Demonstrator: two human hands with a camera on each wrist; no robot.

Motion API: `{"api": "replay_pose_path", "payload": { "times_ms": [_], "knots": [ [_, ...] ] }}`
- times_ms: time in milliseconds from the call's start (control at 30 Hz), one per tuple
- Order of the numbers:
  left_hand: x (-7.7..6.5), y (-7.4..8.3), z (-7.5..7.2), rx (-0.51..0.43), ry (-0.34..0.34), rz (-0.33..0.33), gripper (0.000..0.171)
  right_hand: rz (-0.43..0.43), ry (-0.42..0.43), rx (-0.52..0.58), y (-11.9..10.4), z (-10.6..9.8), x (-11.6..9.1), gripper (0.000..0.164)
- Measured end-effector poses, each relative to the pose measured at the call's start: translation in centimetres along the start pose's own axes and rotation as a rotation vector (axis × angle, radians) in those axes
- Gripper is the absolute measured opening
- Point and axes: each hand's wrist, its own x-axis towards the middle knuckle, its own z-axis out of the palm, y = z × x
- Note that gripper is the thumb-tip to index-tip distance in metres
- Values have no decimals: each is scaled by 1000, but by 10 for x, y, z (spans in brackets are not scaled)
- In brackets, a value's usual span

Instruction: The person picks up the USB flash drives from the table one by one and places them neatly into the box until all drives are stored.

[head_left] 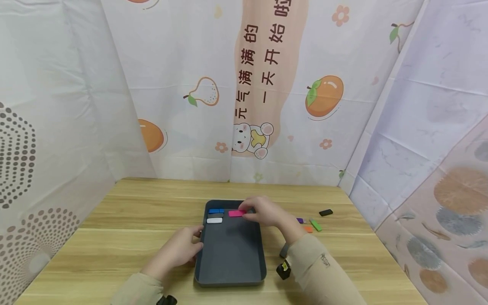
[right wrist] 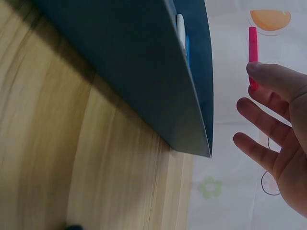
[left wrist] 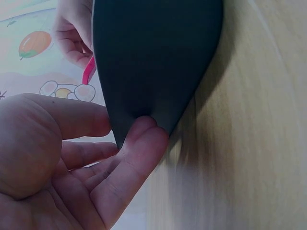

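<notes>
A dark grey tray (head_left: 230, 258) lies lengthwise on the table. My left hand (head_left: 182, 246) grips its left wall, with fingertips at the rim and other fingers against the outer side (left wrist: 158, 57). Over the tray's far end, my right hand (head_left: 264, 210) pinches a pink USB stick (head_left: 235, 214) between thumb and forefinger. In the right wrist view this pink stick (right wrist: 253, 43) shows edge-on above the rim, the other fingers spread. Inside the tray's far left corner, blue (head_left: 216, 210), dark grey (head_left: 215, 215) and white (head_left: 214, 220) sticks lie in a column.
Right of the tray lie a purple stick (head_left: 300, 220), an orange one (head_left: 308, 229), a green one (head_left: 315, 224) and a black one (head_left: 325, 212). A grey item (head_left: 284, 250) shows partly beneath the right forearm. Printed curtains (head_left: 183, 140) enclose the wooden table (head_left: 145, 220).
</notes>
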Motion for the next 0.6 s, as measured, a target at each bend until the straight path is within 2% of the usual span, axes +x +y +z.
{"api": "replay_pose_path", "payload": {
  "times_ms": [167, 400, 600],
  "knots": [
    [0, 0, 0, 0, -2, 17, 53, -33, -8, -54, -6, 1, 9, 17],
    [0, -1, -1, -2, -5, -15, 53, 12, -42, -48, -14, 2, 22, 20],
    [0, 1, -1, -9, -8, -8, 53, 43, -65, -52, -16, 3, 30, 20]
  ]
}}
